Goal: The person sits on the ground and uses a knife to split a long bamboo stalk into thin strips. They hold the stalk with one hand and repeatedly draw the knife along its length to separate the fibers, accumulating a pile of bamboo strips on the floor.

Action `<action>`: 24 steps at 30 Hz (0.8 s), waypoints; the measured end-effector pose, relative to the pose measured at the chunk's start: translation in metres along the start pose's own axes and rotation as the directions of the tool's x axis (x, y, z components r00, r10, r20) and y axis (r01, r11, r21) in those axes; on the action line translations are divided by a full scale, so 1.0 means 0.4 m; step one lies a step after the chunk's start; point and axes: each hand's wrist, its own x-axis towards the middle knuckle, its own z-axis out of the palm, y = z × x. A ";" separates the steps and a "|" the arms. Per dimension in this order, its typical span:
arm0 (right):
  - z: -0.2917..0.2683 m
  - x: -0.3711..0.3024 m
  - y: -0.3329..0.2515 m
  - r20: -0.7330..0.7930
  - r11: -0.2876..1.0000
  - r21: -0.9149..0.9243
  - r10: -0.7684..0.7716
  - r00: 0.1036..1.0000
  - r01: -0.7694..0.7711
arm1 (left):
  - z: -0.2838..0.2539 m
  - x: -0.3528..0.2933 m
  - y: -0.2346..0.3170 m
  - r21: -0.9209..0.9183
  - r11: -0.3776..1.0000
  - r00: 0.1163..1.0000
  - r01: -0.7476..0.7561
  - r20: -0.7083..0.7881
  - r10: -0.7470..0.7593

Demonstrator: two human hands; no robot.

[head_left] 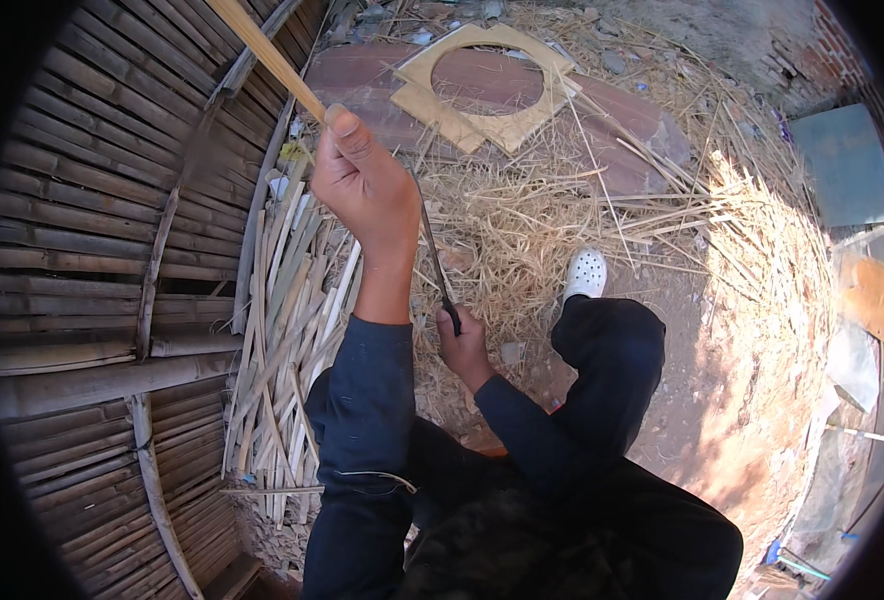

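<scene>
My left hand (pixel 362 180) is raised at the upper left, its fingers closed on the end of a pale bamboo strip (pixel 272 60). The strip slants up and left, out of the picture. Lower down, my right hand (pixel 465 350) grips the black handle of a long knife (pixel 432 245). Its thin dark blade points up and passes beside my left wrist, where its tip is partly hidden. Whether the blade touches the strip, I cannot tell. Curled bamboo shavings (pixel 522 210) lie thick on the ground beyond my right hand.
A slatted bamboo wall (pixel 92 230) rises on the left, with a pile of split bamboo strips (pixel 282 350) along its foot. Ahead, a board with a round hole (pixel 417 75) lies on a reddish sheet (pixel 362 75). My white clog (pixel 587 272) is near centre; panels (pixel 847 165) lean at right.
</scene>
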 end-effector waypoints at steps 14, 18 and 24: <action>0.026 -0.005 0.190 0.229 0.757 0.271 0.549 0.804 -0.594 | 0.004 0.038 0.016 0.065 0.995 0.995 -0.070 -0.069 0.075; -0.018 0.016 0.126 0.630 0.155 0.615 0.492 0.601 -0.773 | -0.005 0.046 0.006 0.084 0.994 0.995 -0.071 -0.064 0.077; 0.009 0.025 0.025 0.087 0.993 -0.099 -0.050 0.995 0.059 | -0.043 0.049 -0.002 0.092 0.995 0.995 -0.031 -0.087 0.039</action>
